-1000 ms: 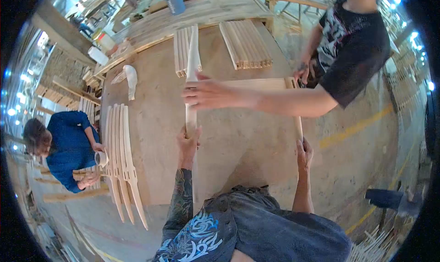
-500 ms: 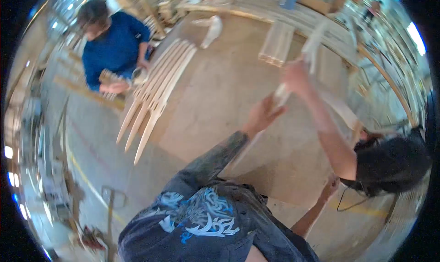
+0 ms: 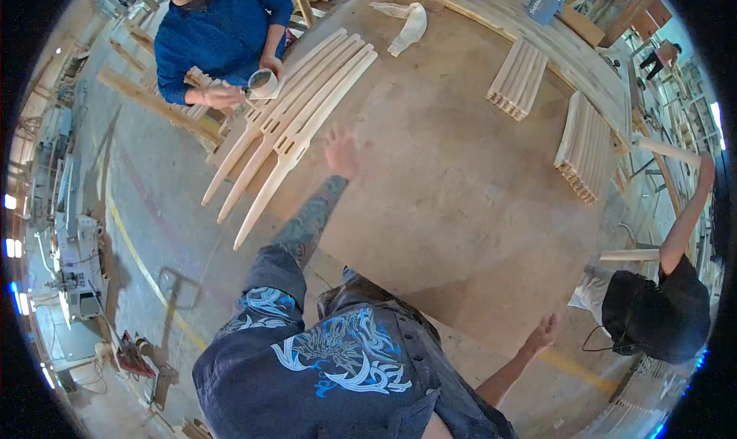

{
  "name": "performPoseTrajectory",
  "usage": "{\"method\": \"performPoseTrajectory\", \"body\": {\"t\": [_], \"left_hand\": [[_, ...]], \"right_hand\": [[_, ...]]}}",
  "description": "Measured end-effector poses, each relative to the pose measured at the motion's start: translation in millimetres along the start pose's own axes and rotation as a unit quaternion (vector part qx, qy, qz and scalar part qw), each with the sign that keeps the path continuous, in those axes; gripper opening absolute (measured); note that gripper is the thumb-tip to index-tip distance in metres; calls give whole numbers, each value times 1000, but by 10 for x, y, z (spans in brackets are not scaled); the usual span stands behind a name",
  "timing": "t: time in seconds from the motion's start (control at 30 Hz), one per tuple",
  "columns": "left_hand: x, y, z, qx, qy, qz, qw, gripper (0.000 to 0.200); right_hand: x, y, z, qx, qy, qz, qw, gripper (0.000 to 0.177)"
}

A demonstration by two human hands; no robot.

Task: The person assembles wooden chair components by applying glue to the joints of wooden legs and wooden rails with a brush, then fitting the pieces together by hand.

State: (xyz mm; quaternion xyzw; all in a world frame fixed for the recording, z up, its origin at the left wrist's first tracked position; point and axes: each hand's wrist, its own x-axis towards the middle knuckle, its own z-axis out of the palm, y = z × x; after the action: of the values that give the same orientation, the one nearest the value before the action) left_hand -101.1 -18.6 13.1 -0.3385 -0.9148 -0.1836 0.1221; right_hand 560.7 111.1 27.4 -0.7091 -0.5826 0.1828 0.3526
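Note:
My left hand [image 3: 342,153], slightly smeared by motion, is over the brown tabletop [image 3: 445,185] with its fingers spread and nothing in it. Nearest to it are several long, pale wooden pieces [image 3: 295,135], slotted in the middle and tapering to points, laid side by side along the table's left edge. Low on the right, by the near edge of the table, is my right hand [image 3: 543,333]. It holds nothing, and its fingers are loosely apart.
A person in blue [image 3: 219,43] holds a cup [image 3: 263,82] over the slotted pieces. Two stacks of wooden strips [image 3: 518,78] [image 3: 585,147] lie at right. A person in black [image 3: 652,312] carries wood beyond them. A blue-grey tub [image 3: 546,1] stands at the back.
My left hand has swung left, away from the pale wood it was at, towards the slotted pieces. The person in black has moved off to the right with wood. My right hand has barely moved.

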Motion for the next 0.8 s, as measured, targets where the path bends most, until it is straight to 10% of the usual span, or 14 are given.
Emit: {"method": "performPoseTrajectory", "body": {"t": [0.47, 0.77, 0.8], "left_hand": [[1037, -939, 283, 155, -159, -125, 967, 101], [-246, -146, 239, 123, -217, 32, 968, 87], [-502, 52, 162, -51, -268, 74, 959, 80]], "right_hand": [[-1113, -1785, 964, 38, -230, 27, 972, 39], [-1008, -1910, 1173, 24, -247, 27, 968, 36], [-938, -2009, 1169, -5, -257, 22, 966, 35]]}}
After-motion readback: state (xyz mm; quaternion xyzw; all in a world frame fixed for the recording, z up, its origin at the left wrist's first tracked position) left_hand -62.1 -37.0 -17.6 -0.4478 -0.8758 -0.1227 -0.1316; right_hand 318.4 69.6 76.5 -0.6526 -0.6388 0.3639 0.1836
